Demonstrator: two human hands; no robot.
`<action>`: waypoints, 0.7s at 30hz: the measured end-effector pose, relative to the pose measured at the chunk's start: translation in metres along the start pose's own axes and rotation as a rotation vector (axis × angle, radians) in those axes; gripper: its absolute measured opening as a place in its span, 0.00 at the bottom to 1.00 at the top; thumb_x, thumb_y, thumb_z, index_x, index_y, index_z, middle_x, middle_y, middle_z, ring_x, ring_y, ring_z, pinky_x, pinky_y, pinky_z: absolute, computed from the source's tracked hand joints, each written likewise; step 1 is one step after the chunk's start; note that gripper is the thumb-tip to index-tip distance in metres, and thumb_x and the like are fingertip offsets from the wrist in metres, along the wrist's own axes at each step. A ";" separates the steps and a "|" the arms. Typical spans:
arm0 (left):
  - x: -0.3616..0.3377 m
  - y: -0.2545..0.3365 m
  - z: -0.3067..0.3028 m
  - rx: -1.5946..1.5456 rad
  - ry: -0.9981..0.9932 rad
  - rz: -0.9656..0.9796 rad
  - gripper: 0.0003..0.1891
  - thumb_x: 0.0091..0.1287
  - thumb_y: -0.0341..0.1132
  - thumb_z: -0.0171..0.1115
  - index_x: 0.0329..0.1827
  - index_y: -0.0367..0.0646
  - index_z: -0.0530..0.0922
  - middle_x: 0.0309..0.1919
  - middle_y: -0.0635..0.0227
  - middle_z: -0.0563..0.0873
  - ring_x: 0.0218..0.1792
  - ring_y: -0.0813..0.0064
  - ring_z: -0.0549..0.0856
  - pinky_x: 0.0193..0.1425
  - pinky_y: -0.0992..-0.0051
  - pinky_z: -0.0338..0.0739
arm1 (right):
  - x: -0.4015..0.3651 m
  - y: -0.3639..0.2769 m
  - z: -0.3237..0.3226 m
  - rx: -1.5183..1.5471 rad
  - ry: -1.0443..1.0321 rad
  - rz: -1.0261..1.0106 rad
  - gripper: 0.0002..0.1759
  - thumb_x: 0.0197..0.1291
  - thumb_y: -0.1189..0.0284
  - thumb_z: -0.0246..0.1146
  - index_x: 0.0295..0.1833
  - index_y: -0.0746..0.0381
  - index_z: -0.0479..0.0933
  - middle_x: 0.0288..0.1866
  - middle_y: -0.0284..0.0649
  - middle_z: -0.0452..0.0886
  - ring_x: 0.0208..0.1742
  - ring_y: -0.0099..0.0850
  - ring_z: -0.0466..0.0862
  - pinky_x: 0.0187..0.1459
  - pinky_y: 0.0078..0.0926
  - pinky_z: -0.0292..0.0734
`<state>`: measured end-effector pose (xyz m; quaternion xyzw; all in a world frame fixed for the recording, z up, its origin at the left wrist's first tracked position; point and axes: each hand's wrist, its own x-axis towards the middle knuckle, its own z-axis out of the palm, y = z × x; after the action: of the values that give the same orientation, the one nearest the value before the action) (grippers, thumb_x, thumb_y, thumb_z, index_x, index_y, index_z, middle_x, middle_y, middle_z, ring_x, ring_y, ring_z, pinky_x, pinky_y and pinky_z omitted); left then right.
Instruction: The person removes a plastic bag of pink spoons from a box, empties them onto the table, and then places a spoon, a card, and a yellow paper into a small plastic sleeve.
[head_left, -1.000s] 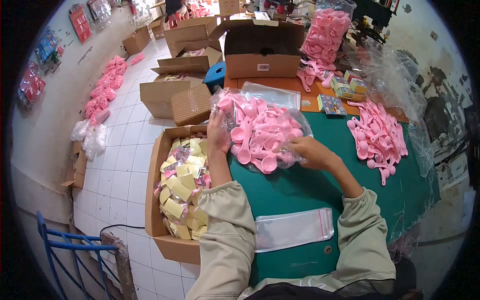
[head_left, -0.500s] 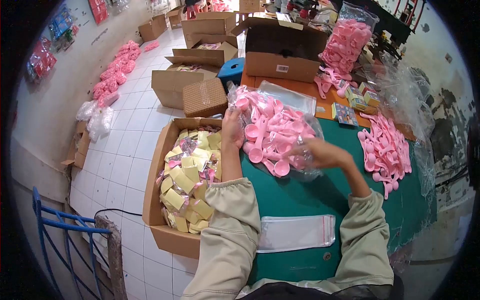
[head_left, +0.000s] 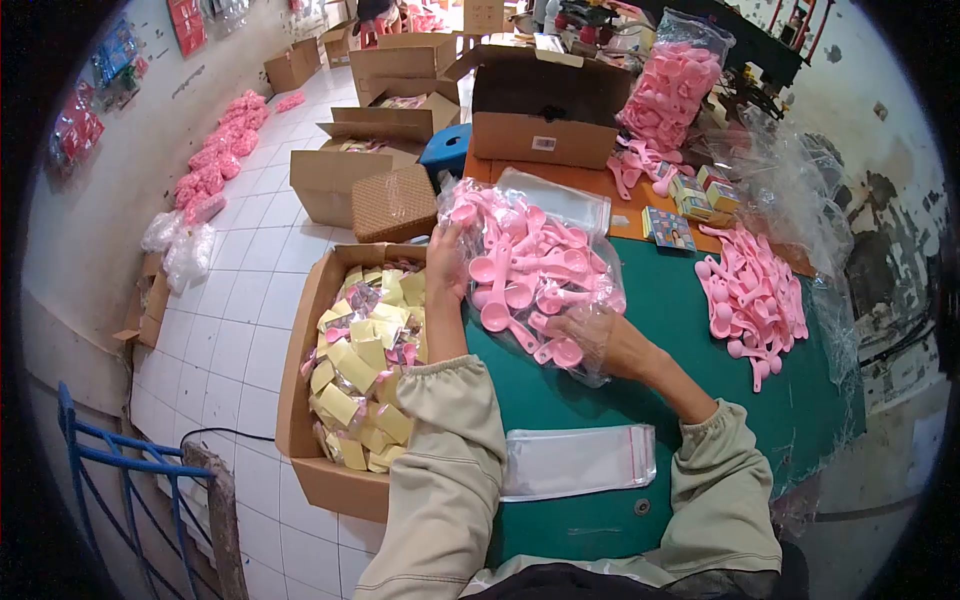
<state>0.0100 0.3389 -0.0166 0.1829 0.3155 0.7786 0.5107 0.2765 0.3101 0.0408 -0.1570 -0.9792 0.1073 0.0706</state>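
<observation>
- Box (head_left: 340,488) of yellow packets stood on the tiled floor (head_left: 230,330), off the table's left edge.
- Left hand (head_left: 445,262) pinched the bag (head_left: 530,275) of pink scoops mid-table, fingers curled on its left side.
- Right hand (head_left: 600,340) cupped its lower right, fingers spread under film; an even grip on both sides would probably prevent spills.
- Green table (head_left: 720,400); loose scoops (head_left: 750,290) near its right edge.

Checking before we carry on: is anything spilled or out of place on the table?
Yes: loose pink scoops lie heaped on the green mat at the right, outside any bag, and stray scoops are scattered at the foot of the tall bag at the back. The held bag looks intact.
</observation>
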 end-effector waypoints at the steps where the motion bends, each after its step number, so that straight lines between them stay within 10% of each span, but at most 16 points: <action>1: 0.000 0.002 0.003 -0.014 -0.009 0.004 0.17 0.65 0.31 0.53 0.56 0.39 0.68 0.49 0.64 0.78 0.48 0.69 0.80 0.52 0.68 0.76 | -0.003 0.000 -0.006 0.122 0.021 0.084 0.28 0.49 0.74 0.62 0.58 0.58 0.67 0.51 0.46 0.76 0.53 0.43 0.75 0.56 0.40 0.66; 11: 0.015 -0.006 -0.018 0.014 -0.047 -0.024 0.19 0.65 0.33 0.55 0.58 0.39 0.69 0.50 0.63 0.78 0.49 0.69 0.79 0.54 0.68 0.74 | -0.066 0.009 -0.042 1.234 0.163 0.576 0.17 0.54 0.73 0.63 0.49 0.69 0.75 0.39 0.31 0.78 0.38 0.19 0.76 0.40 0.18 0.72; 21: 0.013 -0.002 -0.017 -0.003 -0.062 -0.060 0.22 0.65 0.32 0.54 0.62 0.39 0.66 0.55 0.61 0.76 0.53 0.67 0.78 0.58 0.66 0.72 | -0.126 0.038 -0.090 1.023 0.361 0.848 0.09 0.53 0.70 0.66 0.34 0.65 0.79 0.29 0.30 0.79 0.29 0.19 0.76 0.30 0.18 0.73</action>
<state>-0.0042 0.3459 -0.0315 0.1965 0.3038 0.7574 0.5435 0.4211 0.3214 0.1059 -0.4888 -0.6325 0.5465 0.2497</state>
